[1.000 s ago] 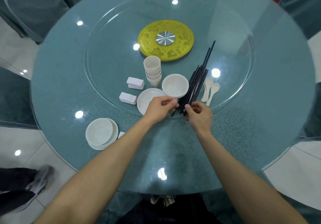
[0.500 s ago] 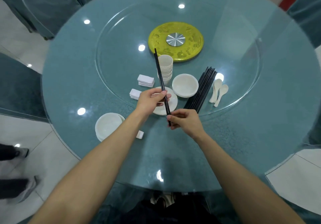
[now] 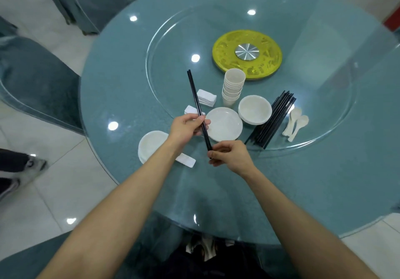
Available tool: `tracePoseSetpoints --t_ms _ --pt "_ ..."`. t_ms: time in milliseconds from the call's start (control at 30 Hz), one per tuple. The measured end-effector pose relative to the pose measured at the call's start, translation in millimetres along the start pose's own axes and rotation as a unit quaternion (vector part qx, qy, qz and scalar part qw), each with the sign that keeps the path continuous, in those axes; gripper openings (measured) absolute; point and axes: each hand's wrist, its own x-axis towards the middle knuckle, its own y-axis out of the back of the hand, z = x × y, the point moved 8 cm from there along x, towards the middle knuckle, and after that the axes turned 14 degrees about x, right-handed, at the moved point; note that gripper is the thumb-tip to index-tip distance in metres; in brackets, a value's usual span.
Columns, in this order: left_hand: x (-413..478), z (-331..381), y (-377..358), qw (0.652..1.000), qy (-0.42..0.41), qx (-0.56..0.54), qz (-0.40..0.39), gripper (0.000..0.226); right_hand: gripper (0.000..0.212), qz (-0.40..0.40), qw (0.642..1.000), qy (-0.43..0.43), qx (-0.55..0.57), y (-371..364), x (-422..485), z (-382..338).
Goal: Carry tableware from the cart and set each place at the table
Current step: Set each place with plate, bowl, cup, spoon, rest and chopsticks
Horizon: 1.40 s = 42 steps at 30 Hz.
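Here, in the middle of the frame, the left hand pinches a pair of long black chopsticks near their middle with curled fingers, and the right hand, just below it, grips their lower end. The pair stands tilted above the round teal glass table, its far end pointing up and slightly left. To the right of the hands lie a flat white round plate, a white bowl, a bundle of black chopsticks and some white ceramic spoons.
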Motion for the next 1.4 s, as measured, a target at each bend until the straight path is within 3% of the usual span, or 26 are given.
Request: tracePoseSetpoints --t_ms 367,500,633,800,933,1400 --pt "-11.6 -6.4 23.6 0.999 0.007 -0.035 0.006 0.024 0.014 -0.023 0.999 -0.02 -0.017 -18.3 7.8 4.1" --pt "-15.0 -5.7 31.2 0.999 0.005 -0.037 0.008 0.015 0.029 -0.035 0.999 -0.036 -0.01 -30.4 7.2 3.7" --pt "-18.4 -6.1 38.4 0.999 0.004 -0.038 0.005 0.012 0.019 -0.066 0.996 -0.036 -0.038 -42.5 7.1 3.7" --pt "-24.0 -21.1 52.6 0.996 0.055 -0.054 0.048 0.026 0.016 -0.044 0.997 -0.013 -0.056 -51.7 10.0 2.1" --pt "-33.1 -33.6 63.8 0.991 0.081 -0.036 0.097 0.035 0.017 -0.042 0.997 -0.006 -0.071 -61.8 11.2 6.3" --pt "-56.2 -39.0 84.4 0.971 0.075 0.129 0.189 0.015 0.012 -0.062 0.986 -0.013 -0.156 -90.3 -1.5 28.7"
